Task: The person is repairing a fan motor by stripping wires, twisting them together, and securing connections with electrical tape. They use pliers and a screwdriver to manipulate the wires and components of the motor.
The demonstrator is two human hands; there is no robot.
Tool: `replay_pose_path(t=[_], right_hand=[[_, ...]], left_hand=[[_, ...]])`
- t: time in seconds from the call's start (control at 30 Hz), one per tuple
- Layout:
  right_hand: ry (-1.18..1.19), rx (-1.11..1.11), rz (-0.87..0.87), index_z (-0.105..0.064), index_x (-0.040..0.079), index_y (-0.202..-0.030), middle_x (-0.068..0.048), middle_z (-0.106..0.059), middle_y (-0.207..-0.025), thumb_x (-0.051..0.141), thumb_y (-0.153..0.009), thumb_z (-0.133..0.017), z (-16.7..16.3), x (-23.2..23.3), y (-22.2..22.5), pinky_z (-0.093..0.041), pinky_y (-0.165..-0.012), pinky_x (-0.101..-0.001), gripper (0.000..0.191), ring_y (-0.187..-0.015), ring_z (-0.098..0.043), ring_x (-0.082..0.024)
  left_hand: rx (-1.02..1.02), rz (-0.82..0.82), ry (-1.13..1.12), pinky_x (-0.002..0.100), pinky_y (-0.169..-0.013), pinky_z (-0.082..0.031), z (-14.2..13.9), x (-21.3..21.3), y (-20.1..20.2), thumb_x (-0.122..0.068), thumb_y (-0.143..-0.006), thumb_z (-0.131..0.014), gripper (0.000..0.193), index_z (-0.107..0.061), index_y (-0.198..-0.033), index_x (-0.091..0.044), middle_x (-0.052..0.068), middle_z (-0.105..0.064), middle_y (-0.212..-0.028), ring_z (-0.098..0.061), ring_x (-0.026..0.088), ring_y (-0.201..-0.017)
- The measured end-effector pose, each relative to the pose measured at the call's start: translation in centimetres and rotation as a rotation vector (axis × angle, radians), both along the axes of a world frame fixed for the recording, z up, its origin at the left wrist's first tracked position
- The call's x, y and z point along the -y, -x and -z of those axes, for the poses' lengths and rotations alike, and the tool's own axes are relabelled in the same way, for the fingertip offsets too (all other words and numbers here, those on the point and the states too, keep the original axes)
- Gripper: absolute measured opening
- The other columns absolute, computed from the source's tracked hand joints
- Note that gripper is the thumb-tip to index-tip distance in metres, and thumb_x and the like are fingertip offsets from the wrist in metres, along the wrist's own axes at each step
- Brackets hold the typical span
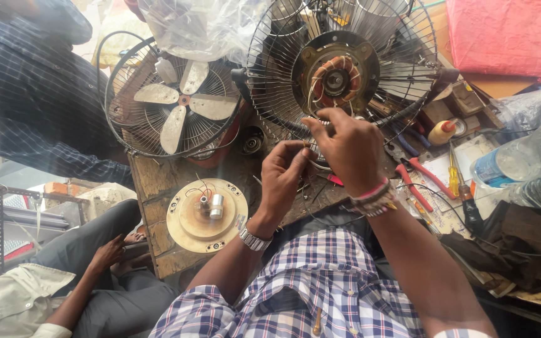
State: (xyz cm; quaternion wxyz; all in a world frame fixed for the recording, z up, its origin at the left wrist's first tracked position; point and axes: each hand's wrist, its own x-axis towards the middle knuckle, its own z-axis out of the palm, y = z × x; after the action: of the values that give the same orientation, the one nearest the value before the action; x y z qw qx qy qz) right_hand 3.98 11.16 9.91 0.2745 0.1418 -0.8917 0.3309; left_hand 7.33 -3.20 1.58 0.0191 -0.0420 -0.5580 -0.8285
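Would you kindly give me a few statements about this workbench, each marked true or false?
1. Both hands, the left hand and the right hand, work close together in front of the open fan motor. True.
2. The fan with metal blades lies to the right of the motor. False: it lies to the left.
3. Red-handled pliers lie on the bench right of the hands. True.
4. The round motor cover hangs on the wire fan guard. False: it lies flat on the bench.
5. The left wrist is bare. False: it wears a metal watch.
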Motion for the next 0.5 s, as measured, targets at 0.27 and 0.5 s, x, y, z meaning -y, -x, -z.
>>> replay_pose_path(t=[0.27,0.5], right_hand=[[0.091,-0.073,0.012,-0.075,0.01,-0.097,-0.007,-0.072,-0.07,0.023,-0.101,-0.074,-0.4,1.2,1.5,-0.055,-0.056,-0.0322,0.014,-0.062,-0.072,-0.02],[0.515,0.437,-0.12,-0.075,0.004,-0.1,0.0,-0.067,-0.063,0.015,-0.102,-0.069,-2.2,-1.5,1.8,-0.041,-0.042,-0.0221,0.012,-0.05,-0.057,-0.004]], left_hand=[[-0.064,-0.002,0.09,0.02,-0.06,-0.048,-1.0,0.1,1.2,-0.008,-0.104,-0.065,0.015,-0.065,-0.115,0.002,0.005,-0.07,-0.091,-0.064,0.006,-0.072],[-0.208,-0.075,0.078,0.019,-0.06,-0.046,-2.4,-0.7,3.0,-0.014,-0.108,-0.062,0.02,-0.066,-0.123,-0.002,0.001,-0.071,-0.097,-0.055,0.002,-0.069]])
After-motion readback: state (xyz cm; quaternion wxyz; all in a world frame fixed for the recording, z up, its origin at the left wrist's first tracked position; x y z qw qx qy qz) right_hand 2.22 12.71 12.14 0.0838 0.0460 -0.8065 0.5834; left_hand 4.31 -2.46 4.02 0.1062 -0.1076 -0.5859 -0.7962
